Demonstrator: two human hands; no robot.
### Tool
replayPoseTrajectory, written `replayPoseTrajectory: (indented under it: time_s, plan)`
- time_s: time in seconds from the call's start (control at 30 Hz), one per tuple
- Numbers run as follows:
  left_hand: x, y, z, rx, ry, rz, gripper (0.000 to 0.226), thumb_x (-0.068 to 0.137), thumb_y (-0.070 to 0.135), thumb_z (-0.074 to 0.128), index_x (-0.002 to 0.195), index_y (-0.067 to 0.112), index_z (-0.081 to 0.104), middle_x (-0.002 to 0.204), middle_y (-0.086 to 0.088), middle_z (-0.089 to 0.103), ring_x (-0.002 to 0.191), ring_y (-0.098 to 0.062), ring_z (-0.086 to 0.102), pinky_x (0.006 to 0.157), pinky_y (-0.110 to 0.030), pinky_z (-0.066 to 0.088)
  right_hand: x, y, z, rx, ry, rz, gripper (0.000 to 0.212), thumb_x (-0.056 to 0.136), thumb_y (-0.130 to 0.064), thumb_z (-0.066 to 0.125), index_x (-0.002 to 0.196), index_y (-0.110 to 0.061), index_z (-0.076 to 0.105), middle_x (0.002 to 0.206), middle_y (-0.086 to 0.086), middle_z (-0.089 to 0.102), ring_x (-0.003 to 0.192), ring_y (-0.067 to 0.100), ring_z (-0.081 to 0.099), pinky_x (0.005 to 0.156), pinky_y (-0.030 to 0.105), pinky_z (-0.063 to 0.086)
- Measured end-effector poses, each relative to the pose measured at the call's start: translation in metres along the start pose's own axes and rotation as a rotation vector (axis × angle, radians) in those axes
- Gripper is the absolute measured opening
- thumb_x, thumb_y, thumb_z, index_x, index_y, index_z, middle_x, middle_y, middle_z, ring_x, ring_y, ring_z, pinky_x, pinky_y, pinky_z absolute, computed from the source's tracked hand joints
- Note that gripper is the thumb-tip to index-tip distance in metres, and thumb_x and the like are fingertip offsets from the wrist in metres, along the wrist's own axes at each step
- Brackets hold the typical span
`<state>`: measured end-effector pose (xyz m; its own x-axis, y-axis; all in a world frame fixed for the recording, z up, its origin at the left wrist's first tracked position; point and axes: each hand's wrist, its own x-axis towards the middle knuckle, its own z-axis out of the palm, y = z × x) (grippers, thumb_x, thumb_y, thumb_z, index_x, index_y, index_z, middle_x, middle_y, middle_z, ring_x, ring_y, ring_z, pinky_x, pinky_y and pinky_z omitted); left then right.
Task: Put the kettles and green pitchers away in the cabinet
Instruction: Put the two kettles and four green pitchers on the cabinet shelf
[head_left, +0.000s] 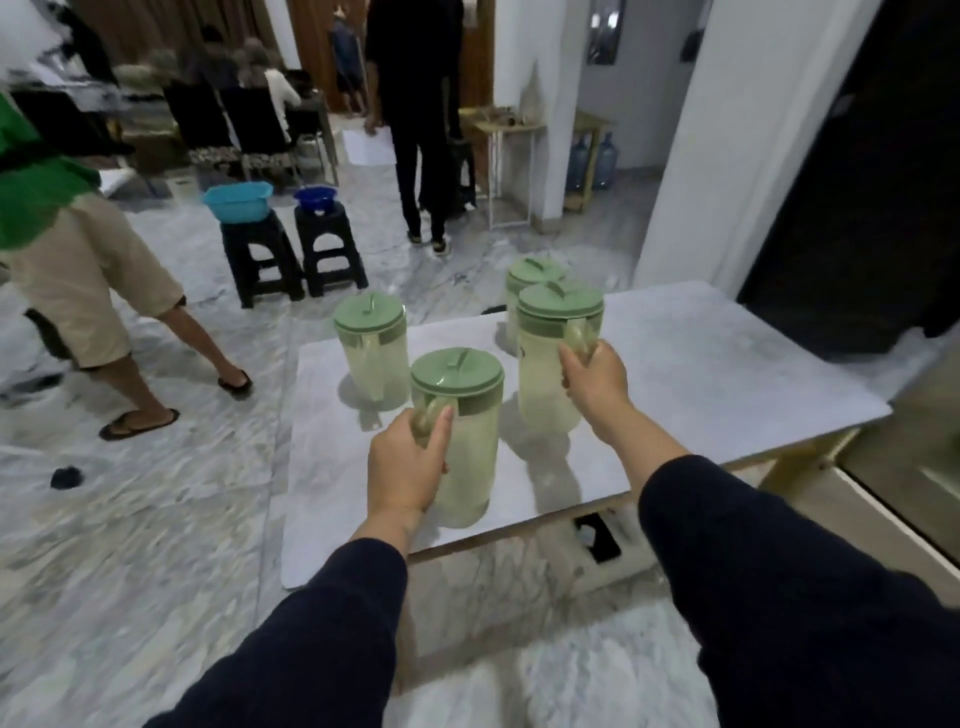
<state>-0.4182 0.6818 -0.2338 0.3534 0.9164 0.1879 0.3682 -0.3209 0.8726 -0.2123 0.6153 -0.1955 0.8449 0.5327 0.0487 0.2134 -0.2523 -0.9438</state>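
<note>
Several pale green pitchers with green lids stand on a low white marble-top table (701, 374). My left hand (405, 467) grips the handle of the nearest pitcher (462, 431). My right hand (595, 379) grips the handle of the pitcher (550, 364) to its right. A third pitcher (371, 348) stands alone at the table's far left. A fourth pitcher (530, 275) is partly hidden behind the one in my right hand. No kettle or cabinet is in view.
A person in a green shirt (78, 270) walks on the marble floor at left. Two black stools (291, 254) carry a light blue basin and a dark blue bowl. Another person in black (415, 130) stands farther back. A dark doorway (857, 182) lies at right.
</note>
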Motion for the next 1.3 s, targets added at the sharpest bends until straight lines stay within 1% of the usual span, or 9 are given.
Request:
replayPoseTrajectory:
  time_s: [0.2, 0.3, 0.53, 0.63, 0.73, 0.97, 1.1, 1.2, 1.3]
  plan:
    - [-0.039, 0.057, 0.009, -0.041, -0.151, 0.133, 0.043, 0.091, 0.053, 0.051, 0.081, 0.011, 0.059, 0.066, -0.005, 0.067, 0.053, -0.011, 0.066, 0.056, -0.027, 0.05, -0.078, -0.007, -0.108, -0.016, 0.199, -0.02, 0.013, 0.095, -0.028, 0.054, 0.088, -0.018, 0.051, 0.077, 0.002, 0.056, 0.076, 0.023, 0.056, 0.075, 0.04, 0.05]
    - [-0.066, 0.097, 0.024, -0.109, -0.25, 0.21, 0.043, 0.092, 0.051, 0.051, 0.081, 0.01, 0.06, 0.065, -0.007, 0.067, 0.053, -0.012, 0.066, 0.054, -0.025, 0.046, -0.116, -0.008, -0.168, -0.054, 0.326, -0.001, 0.015, 0.095, -0.028, 0.054, 0.094, -0.013, 0.053, 0.08, 0.005, 0.058, 0.078, 0.024, 0.057, 0.077, 0.041, 0.051]
    - [-0.152, 0.198, 0.087, -0.275, -0.509, 0.355, 0.038, 0.091, 0.052, 0.052, 0.081, 0.016, 0.06, 0.065, -0.003, 0.066, 0.056, -0.017, 0.068, 0.059, -0.029, 0.052, -0.205, -0.006, -0.318, -0.144, 0.683, 0.091, 0.023, 0.093, -0.031, 0.055, 0.102, -0.011, 0.051, 0.098, 0.013, 0.063, 0.088, 0.03, 0.062, 0.074, 0.036, 0.049]
    - [-0.198, 0.24, 0.116, -0.35, -0.631, 0.413, 0.037, 0.091, 0.051, 0.053, 0.081, 0.016, 0.06, 0.068, -0.005, 0.067, 0.054, -0.015, 0.068, 0.053, -0.025, 0.047, -0.246, -0.003, -0.38, -0.156, 0.833, 0.108, 0.027, 0.092, -0.033, 0.056, 0.104, -0.009, 0.052, 0.101, 0.015, 0.065, 0.091, 0.033, 0.064, 0.076, 0.043, 0.054]
    - [-0.25, 0.283, 0.141, -0.417, -0.749, 0.455, 0.036, 0.091, 0.052, 0.052, 0.084, 0.018, 0.06, 0.073, -0.005, 0.067, 0.06, -0.017, 0.068, 0.054, -0.024, 0.046, -0.292, -0.001, -0.437, -0.18, 0.922, 0.124, 0.021, 0.095, -0.031, 0.053, 0.102, -0.012, 0.047, 0.096, 0.011, 0.062, 0.083, 0.026, 0.06, 0.058, 0.027, 0.044]
    - [-0.389, 0.385, 0.195, -0.523, -0.904, 0.601, 0.038, 0.091, 0.052, 0.051, 0.08, 0.018, 0.061, 0.071, -0.004, 0.069, 0.057, -0.01, 0.067, 0.051, -0.021, 0.044, -0.409, 0.013, -0.576, -0.237, 1.173, 0.159, 0.022, 0.095, -0.032, 0.054, 0.103, -0.012, 0.053, 0.096, 0.008, 0.062, 0.086, 0.024, 0.061, 0.073, 0.037, 0.052]
    - [-0.477, 0.447, 0.224, -0.617, -0.984, 0.648, 0.04, 0.089, 0.055, 0.051, 0.081, 0.017, 0.061, 0.07, -0.004, 0.07, 0.059, -0.011, 0.069, 0.055, -0.03, 0.053, -0.471, 0.015, -0.658, -0.264, 1.283, 0.158, 0.026, 0.095, -0.033, 0.053, 0.108, -0.01, 0.054, 0.1, 0.009, 0.063, 0.092, 0.026, 0.062, 0.077, 0.038, 0.051]
    - [-0.542, 0.495, 0.238, -0.69, -1.029, 0.69, 0.034, 0.09, 0.053, 0.052, 0.081, 0.021, 0.059, 0.072, -0.001, 0.069, 0.06, -0.009, 0.068, 0.059, -0.029, 0.054, -0.509, 0.013, -0.718, -0.301, 1.348, 0.15, 0.024, 0.096, -0.033, 0.052, 0.109, -0.013, 0.052, 0.099, 0.006, 0.062, 0.093, 0.026, 0.062, 0.08, 0.038, 0.053]
    - [-0.591, 0.535, 0.256, -0.774, -1.089, 0.68, 0.032, 0.091, 0.05, 0.053, 0.083, 0.02, 0.058, 0.073, 0.0, 0.069, 0.062, -0.008, 0.07, 0.062, -0.031, 0.056, -0.538, 0.012, -0.77, -0.34, 1.406, 0.15, 0.028, 0.095, -0.035, 0.051, 0.111, -0.011, 0.052, 0.103, 0.012, 0.065, 0.095, 0.029, 0.063, 0.083, 0.041, 0.052]
